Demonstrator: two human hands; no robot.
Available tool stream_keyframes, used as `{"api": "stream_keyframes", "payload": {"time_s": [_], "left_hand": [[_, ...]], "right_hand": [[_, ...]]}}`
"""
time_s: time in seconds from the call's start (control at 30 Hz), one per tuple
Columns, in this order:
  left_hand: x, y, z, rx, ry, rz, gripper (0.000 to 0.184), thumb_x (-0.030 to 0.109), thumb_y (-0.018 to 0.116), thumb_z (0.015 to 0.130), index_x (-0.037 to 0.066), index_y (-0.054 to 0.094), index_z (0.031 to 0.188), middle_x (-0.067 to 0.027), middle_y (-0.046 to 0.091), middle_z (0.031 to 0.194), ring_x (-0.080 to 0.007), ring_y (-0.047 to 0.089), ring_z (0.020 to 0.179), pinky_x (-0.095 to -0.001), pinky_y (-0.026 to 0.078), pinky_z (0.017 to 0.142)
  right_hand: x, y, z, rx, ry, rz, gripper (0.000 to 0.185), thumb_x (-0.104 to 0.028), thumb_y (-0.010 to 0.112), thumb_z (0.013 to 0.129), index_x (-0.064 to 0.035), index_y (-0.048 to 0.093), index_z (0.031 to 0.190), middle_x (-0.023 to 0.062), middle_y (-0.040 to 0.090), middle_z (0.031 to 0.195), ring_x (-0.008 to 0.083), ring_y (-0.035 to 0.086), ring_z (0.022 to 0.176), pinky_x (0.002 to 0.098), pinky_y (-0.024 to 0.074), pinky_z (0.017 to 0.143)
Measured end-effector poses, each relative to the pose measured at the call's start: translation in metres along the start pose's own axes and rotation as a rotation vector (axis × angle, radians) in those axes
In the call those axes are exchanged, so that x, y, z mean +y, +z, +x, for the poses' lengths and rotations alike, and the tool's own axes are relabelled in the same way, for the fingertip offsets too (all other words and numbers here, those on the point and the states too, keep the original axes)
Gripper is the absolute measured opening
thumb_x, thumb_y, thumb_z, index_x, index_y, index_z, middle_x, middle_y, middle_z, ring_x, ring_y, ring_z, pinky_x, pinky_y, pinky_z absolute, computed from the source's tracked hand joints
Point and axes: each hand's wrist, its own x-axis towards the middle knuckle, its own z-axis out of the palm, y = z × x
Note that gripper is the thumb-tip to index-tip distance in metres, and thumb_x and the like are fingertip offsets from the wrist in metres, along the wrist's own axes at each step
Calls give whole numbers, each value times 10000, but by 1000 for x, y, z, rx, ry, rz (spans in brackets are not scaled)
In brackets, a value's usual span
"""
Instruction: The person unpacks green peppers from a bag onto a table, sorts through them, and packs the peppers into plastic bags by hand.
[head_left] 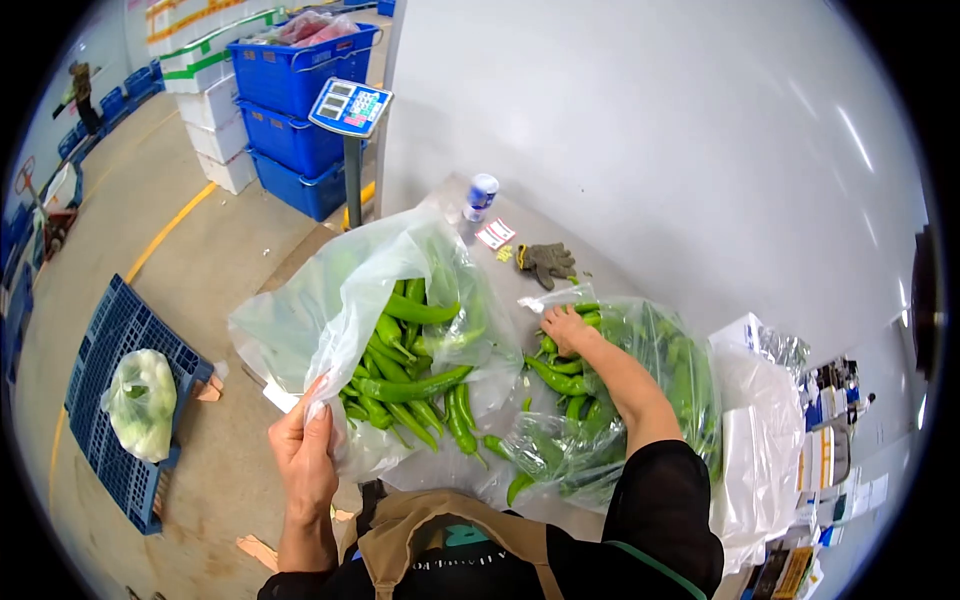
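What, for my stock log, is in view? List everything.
Table: one, grey, centre
Left bag: one, translucent, on table
Right bag: one, clear, on table
Peppers: many, green, both bags
Glove: one, brown, on table
Canister: one, white-blue, on table
Card: one, red-white, by canister
Scale display: one, blue, upper left
Stacked crates: three, blue, behind display
Boxes: several, white, beside crates
Pallet: one, blue, left floor
Bagged vegetables: one, pale, on pallet
Plastic pile: one, white, right
Small items: several, mixed, far right
Pallet truck: one, red, far left
Distant person: one, dark clothing, upper left
Apron: one, tan, bottom centre
Left hand: one, bare, gripping left bag
Right hand: one, bare, on peppers
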Motion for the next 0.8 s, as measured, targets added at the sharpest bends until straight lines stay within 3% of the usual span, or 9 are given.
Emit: {"api": "stream_keyframes", "payload": {"time_s": [0.1, 0.2, 0.23, 0.33, 0.43, 0.53, 0.63, 0.8], "left_hand": [[4, 1, -2, 32, -1, 73, 327, 110, 526, 914, -50, 568, 1196, 79, 453, 683, -9, 333, 582, -175, 236, 514], [4, 0, -5, 29, -15, 21, 323, 97, 523, 911, -53, 569, 1193, 77, 457, 681, -10, 335, 583, -174, 238, 518], [2, 1, -4, 38, 6, 23, 322, 96, 523, 911, -53, 569, 1192, 78, 453, 677, -10, 332, 579, -175, 234, 516], [-1, 2, -2, 53, 20, 20, 320, 94, 522, 911, -54, 569, 1191, 80, 440, 663, -9, 324, 569, -177, 222, 513], [3, 8, -4, 66, -28, -2, 319, 93, 519, 914, -52, 568, 1193, 84, 425, 653, -8, 317, 567, -178, 218, 517], [5, 8, -4, 67, -14, 5, 319, 96, 517, 916, -49, 568, 1195, 86, 417, 650, -8, 314, 570, -179, 220, 524], [3, 8, -4, 75, 6, 12, 320, 102, 516, 917, -47, 570, 1195, 86, 418, 651, -9, 317, 573, -179, 225, 527], [9, 15, -2, 101, -24, 50, 316, 113, 516, 919, -36, 579, 1191, 78, 441, 659, -11, 334, 579, -180, 249, 525]], "right_hand": [[5, 0, 8, -71, -70, -42, 966, -449, 855, 469, -118, 438, 1275, 137, 399, 1328, 314, 337, 1283, 534, 287, 1033], [4, 23, 9, 115, -28, -52, 899, -434, 852, 475, -109, 475, 1224, 128, 445, 1279, 309, 375, 1251, 545, 277, 1034], [5, 19, 0, 160, -36, -17, 546, -277, 781, 554, -115, 579, 1035, 126, 543, 1098, 306, 461, 1126, 538, 301, 984], [-1, 20, -21, 277, 53, 31, 460, -234, 741, 594, -133, 583, 1015, 124, 558, 1052, 310, 478, 1083, 541, 309, 968], [-5, 33, -23, 392, 1, -16, 484, -254, 770, 540, -137, 583, 971, 114, 562, 990, 319, 488, 1042, 525, 339, 922], [0, 31, -22, 286, -7, 26, 416, -220, 729, 600, -170, 599, 992, 100, 571, 1051, 315, 485, 1064, 559, 316, 948], [1, 32, -22, 319, -35, 36, 408, -214, 727, 607, -168, 598, 991, 63, 587, 1015, 292, 491, 1058, 552, 332, 926], [13, 25, -41, 450, -168, 226, 395, -227, 754, 564, -155, 619, 927, 29, 617, 894, 245, 530, 990, 493, 365, 878]]}}
